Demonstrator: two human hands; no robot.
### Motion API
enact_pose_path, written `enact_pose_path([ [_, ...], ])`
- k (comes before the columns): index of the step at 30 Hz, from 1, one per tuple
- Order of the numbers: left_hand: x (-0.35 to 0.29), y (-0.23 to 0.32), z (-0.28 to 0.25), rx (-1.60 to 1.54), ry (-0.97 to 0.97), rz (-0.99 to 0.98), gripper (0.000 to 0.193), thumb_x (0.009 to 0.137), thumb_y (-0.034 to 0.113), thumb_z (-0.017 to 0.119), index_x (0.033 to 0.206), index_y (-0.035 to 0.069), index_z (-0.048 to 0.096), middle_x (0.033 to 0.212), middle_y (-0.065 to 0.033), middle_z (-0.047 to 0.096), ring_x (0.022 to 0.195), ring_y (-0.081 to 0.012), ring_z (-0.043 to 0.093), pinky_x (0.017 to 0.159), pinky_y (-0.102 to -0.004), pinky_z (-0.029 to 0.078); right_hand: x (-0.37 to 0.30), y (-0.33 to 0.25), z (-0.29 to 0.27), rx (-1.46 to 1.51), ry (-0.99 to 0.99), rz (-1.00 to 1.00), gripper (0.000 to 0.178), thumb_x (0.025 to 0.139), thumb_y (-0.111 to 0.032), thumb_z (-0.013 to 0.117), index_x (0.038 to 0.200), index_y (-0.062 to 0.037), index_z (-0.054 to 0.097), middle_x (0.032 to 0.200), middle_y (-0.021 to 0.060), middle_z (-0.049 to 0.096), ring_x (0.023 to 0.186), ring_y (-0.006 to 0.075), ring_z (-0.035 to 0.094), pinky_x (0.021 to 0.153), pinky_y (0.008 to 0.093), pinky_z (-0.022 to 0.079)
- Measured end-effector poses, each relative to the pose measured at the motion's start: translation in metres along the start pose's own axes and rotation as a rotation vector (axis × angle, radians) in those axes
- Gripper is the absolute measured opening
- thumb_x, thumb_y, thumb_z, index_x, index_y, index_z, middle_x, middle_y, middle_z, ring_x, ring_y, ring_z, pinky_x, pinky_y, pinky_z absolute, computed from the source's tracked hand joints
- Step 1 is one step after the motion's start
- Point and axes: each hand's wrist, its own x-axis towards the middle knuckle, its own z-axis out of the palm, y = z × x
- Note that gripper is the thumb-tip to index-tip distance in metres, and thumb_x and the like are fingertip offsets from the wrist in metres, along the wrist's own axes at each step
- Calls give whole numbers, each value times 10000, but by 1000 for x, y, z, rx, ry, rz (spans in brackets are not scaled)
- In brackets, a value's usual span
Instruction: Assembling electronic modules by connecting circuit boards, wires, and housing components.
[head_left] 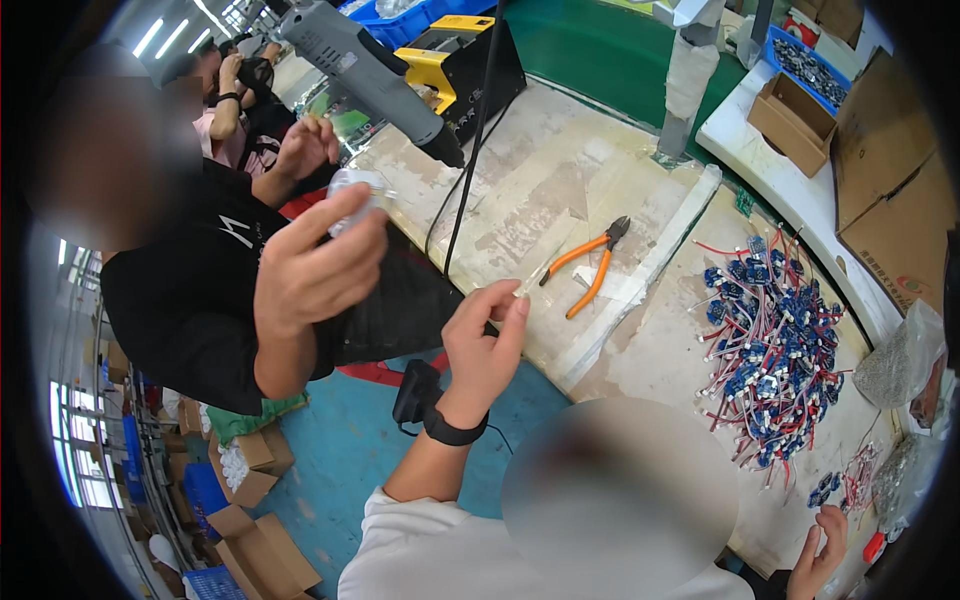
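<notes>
My left hand [483, 340], with a black band on its wrist, is over the near left edge of the worktable. Its thumb and forefinger are pinched together. A small pale tip shows between them, too small to name. Orange-handled diagonal cutters [597, 262] lie just beyond it, jaws pointing away. My right hand [822, 553] is at the lower right edge of the picture, fingers apart and nothing seen in it. Closest to it are a few small blue wired parts [825, 489], beside a big heap of blue parts with red and white wires [775, 350].
At left, a co-worker in black holds up a blurred whitish thing [360, 190]. A grey gun-shaped tool [365, 75] hangs over the table by a black cable [478, 140] and a yellow-black box [465, 70]. Cardboard boxes [790, 120] and clear bags [905, 355] line the right.
</notes>
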Motion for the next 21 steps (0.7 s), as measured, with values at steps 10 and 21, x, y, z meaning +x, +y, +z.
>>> enact_pose_path([
  [10, -10, 10, -10, 73, 108, 40, 240, 730, 55, 613, 959, 6, 560, 753, -70, 490, 626, -126, 467, 578, -229, 418, -43, 36, -22, -70, 102, 88, 140, 826, -40, 510, 915, 53, 565, 947, 174, 575, 887, 295, 544, 787, 355, 418],
  [21, 27, 0, 39, 581, -238, 403, 464, 655, 258, 680, 958, -48, 510, 901, -188, 528, 864, -332, 507, 744, -399, 416, -52, 52, -14, 56, 109, 89, 117, 813, -3, 458, 904, 41, 516, 999, 160, 529, 953, 270, 501, 866, 327, 355],
])
